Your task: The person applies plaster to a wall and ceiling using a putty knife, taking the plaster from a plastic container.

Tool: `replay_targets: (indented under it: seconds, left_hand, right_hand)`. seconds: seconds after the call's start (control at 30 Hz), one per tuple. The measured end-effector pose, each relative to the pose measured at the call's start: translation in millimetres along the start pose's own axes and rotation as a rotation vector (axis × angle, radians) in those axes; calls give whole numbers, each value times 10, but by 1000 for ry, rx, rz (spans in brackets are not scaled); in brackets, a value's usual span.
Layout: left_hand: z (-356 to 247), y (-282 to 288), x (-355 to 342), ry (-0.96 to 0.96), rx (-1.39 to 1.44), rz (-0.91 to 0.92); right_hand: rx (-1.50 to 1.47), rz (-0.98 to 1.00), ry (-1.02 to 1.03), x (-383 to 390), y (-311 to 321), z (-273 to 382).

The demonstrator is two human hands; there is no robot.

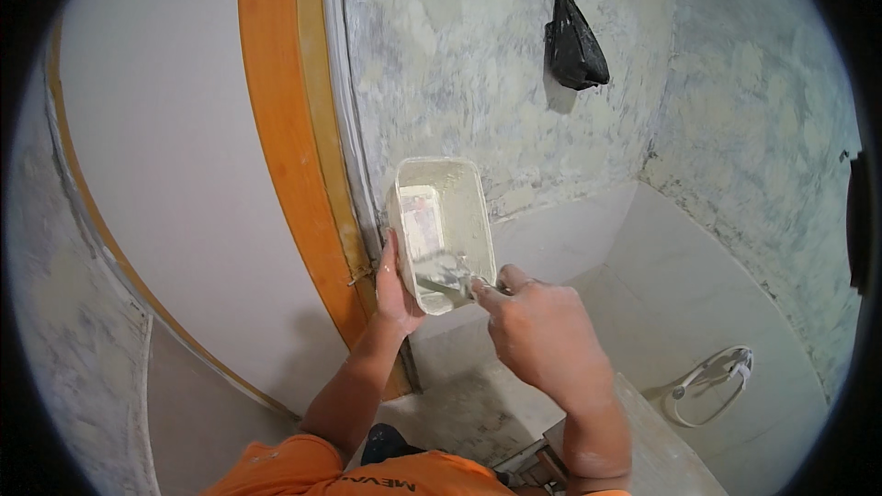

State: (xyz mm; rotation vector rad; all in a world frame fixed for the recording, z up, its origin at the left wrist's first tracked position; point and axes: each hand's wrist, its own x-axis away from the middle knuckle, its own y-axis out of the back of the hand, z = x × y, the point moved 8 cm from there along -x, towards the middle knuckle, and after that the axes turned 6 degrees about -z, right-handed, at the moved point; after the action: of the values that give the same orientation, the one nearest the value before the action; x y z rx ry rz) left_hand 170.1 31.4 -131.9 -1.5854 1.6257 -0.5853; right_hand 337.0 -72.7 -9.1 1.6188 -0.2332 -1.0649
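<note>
We note dark lettering (395,483) on the front of the orange shirt (450,470), at the lower edge of the view. We also see a pinkish, mottled patch (423,218) inside the container; we cannot tell whether it is a label.

We locate the cream rectangular container (467,193) in front of the body, held up near the middle of the view. Its open side faces us. Its long axis runs away from the body, with the far end leaning slightly left.

We hold the container with the left hand (397,298): the thumb presses along the left wall, and we cannot see how the other fingers are set. With the right hand (544,331) we grip the handle of a flat-bladed scraper (439,274), fingers curled together around it. The scraper's blade points left, inside the near part of the container; its long axis runs roughly crosswise to the container's.

Beyond, we find a black plastic bag (577,48) against the patchy wall (459,73). An orange wooden frame (273,119) stands at the left.
</note>
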Motion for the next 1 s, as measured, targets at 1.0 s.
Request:
replay_targets:
  seconds: [1.0]
  left_hand:
    - [-402, 503, 293, -223, -84, -220]
  right_hand:
    - [-112, -69, -7, 25, -910, -230]
